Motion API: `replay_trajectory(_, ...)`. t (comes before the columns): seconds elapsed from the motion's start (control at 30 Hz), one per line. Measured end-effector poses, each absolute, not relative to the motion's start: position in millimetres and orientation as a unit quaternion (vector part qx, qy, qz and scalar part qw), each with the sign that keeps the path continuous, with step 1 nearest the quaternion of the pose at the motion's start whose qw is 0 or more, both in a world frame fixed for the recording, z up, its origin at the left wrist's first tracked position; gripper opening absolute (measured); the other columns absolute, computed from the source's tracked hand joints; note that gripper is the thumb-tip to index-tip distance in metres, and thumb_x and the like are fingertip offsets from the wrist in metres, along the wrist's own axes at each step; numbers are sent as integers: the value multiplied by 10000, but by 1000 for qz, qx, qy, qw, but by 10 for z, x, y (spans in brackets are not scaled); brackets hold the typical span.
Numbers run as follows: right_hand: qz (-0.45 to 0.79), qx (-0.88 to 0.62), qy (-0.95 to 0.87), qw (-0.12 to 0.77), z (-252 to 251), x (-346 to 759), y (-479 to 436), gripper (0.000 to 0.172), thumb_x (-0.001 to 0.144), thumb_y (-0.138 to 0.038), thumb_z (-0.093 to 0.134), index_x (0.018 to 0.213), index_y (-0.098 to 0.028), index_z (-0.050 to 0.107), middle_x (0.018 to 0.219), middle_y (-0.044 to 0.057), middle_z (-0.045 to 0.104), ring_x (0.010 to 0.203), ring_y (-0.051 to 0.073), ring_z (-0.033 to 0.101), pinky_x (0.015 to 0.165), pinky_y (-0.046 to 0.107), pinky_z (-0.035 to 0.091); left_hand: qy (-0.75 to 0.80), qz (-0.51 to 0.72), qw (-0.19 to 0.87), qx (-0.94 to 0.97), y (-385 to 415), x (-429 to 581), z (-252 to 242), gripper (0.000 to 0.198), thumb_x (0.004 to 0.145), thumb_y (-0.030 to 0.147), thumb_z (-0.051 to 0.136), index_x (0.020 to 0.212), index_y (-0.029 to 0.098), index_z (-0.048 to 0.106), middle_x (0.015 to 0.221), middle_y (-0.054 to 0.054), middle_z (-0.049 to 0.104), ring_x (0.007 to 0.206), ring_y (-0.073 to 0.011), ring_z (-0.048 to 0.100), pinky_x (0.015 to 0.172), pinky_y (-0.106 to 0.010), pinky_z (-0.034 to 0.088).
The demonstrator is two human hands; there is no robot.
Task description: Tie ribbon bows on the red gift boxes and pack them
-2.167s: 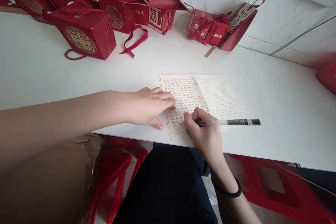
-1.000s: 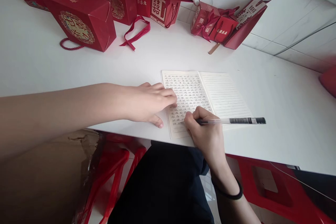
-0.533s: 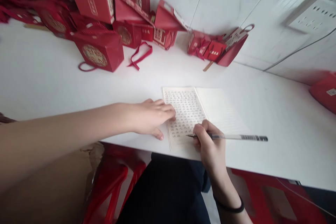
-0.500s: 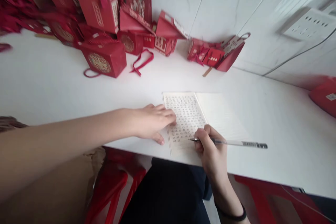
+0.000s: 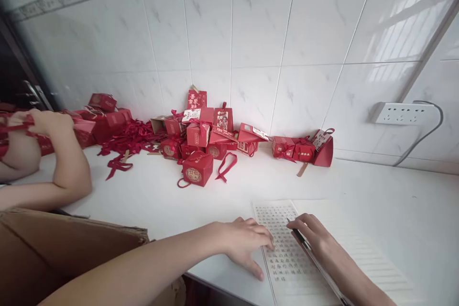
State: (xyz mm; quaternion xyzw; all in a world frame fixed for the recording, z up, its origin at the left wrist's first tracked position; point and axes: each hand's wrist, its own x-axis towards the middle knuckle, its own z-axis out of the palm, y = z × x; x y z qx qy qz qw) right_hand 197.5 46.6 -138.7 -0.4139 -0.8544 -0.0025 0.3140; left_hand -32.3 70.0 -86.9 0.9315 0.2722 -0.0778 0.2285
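Observation:
An open notebook [image 5: 287, 258] lies on the white table, its left page covered with rows of small handwritten characters and its right page ruled. My left hand [image 5: 249, 244] rests open across the left edge of that page, fingers spread. In my right hand [image 5: 317, 241] is a pen [image 5: 303, 240] with a dark grip and a clear barrel. Its tip points up and left over the upper lines of the written page; whether it touches the paper I cannot tell.
Red gift boxes [image 5: 198, 169] and ribbons [image 5: 124, 136] are heaped along the tiled wall. Another person's hands [image 5: 46, 124] hold red ribbon at the far left. A cardboard box [image 5: 71, 239] stands at lower left. A power strip [image 5: 405, 113] is on the wall at right.
The view has tilted up, showing more wall and the other person's arms. My right hand has moved with the pen from the page's lower lines to near its upper right.

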Motion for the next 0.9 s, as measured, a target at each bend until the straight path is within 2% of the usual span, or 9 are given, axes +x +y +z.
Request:
replay_trajectory(0.1, -78, -360, -899, 235, -1364, 2060, 710, 523, 808, -5, 295, 1210, -242, 530, 1015, 105, 610, 857, 215, 622, 631, 316, 542, 371, 8, 237, 898, 830, -388, -845, 275, 747, 345, 613, 994, 235, 663, 1084, -25, 669, 1009, -213, 614, 878, -307, 467)
replay_trajectory(0.17, -89, -355, -904, 222, -1326, 2044, 868, 539, 824, -39, 339, 1315, -238, 440, 1084, 111, 607, 935, 240, 617, 706, 370, 557, 477, 89, 191, 853, 968, -485, -782, 216, 800, 328, 523, 927, 230, 668, 982, -9, 689, 891, -175, 641, 816, -265, 482)
replay_trajectory(0.23, -58, -374, -893, 243, -1296, 1996, 1012, 460, 879, -146, 390, 1333, -218, 405, 1100, 113, 606, 956, 240, 615, 747, 385, 563, 559, 157, 120, 805, 1103, -626, -699, 256, 835, 259, 451, 1013, 208, 627, 1082, -37, 648, 979, -181, 609, 884, -284, 449)
replay_trajectory(0.3, -20, -406, -867, 289, -1309, 1953, 1128, 365, 921, -237, 380, 1279, -199, 441, 1097, 116, 607, 962, 228, 619, 775, 381, 564, 621, 192, 61, 758, 1197, -789, -617, 288, 825, 223, 458, 1078, 172, 584, 1162, -90, 587, 1073, -221, 557, 937, -333, 415)
replay_trajectory(0.4, 1, -427, -835, 347, -1424, 1956, 1219, 263, 930, -260, 354, 1099, -192, 543, 1059, 116, 615, 945, 224, 631, 788, 382, 564, 673, 206, -1, 710, 1264, -1023, -509, 328, 805, 226, 493, 1120, 153, 546, 1189, -123, 538, 1138, -273, 502, 954, -385, 395)
replay_trajectory(0.57, -1, -403, -835, 374, -1532, 2042, 1181, 227, 929, -209, 365, 908, -200, 591, 966, 102, 615, 802, 194, 653, 676, 328, 582, 722, 239, -70, 646, 1547, -1358, -279, 495, 797, 242, 505, 1272, 153, 401, 1364, -136, 395, 1283, -277, 365, 1051, -385, 296)
replay_trajectory(0.67, -35, -377, -839, 391, -1440, 2028, 1132, 230, 932, -170, 351, 889, -198, 575, 927, 95, 608, 745, 181, 642, 610, 302, 568, 791, 274, -72, 542, 1889, -1508, -108, 596, 795, 323, 514, 1300, 77, 313, 1332, -244, 382, 1262, -363, 377, 977, -480, 348)
replay_trajectory(0.73, -76, -348, -846, 396, -1365, 1993, 1106, 239, 925, -137, 331, 871, -186, 559, 893, 95, 601, 729, 183, 624, 590, 307, 554, 823, 291, -64, 483, 2109, -1556, -22, 651, 762, 377, 552, 1276, 62, 308, 1291, -288, 402, 1236, -409, 393, 928, -533, 363)
replay_trajectory(0.9, -122, -319, -862, 375, -1281, 1904, 1051, 243, 870, -38, 336, 789, -163, 528, 860, 93, 580, 745, 190, 572, 603, 316, 516, 837, 327, -51, 436, 2466, -1497, 25, 817, 629, 448, 674, 1264, 90, 306, 1308, -277, 396, 1281, -407, 338, 991, -537, 312)
